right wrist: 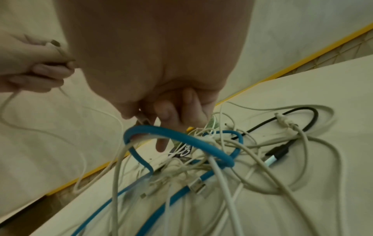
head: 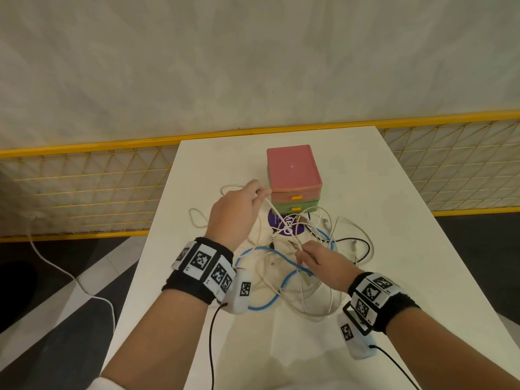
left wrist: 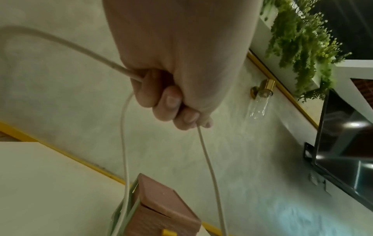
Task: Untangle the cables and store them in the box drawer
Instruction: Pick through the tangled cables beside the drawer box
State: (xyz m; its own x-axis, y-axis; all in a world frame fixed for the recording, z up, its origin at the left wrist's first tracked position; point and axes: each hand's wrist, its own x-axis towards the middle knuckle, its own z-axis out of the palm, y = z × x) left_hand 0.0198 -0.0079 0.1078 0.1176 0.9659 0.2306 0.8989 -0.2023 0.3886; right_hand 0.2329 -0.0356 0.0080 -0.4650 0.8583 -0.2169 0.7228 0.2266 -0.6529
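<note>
A tangle of white cables [head: 304, 280], a blue cable [head: 270, 251] and a black cable [head: 363, 243] lies mid-table in front of the stacked box: a pink top box [head: 292, 167] on a green drawer unit [head: 306, 206], both drawers closed. My left hand [head: 257, 192] is raised beside the box and grips a white cable [left wrist: 60, 43] in a fist [left wrist: 171, 103]; two strands hang down from it. My right hand [head: 302, 250] is low over the tangle and pinches a small cable plug [right wrist: 142, 119] between thumb and finger, just above a blue cable loop [right wrist: 181, 137].
A purple round disc [head: 281, 220] lies under the cables before the box. The white table [head: 394, 192] is narrow, with a yellow mesh fence [head: 84, 187] behind it. Another white cable [head: 56, 266] trails on the floor at the left.
</note>
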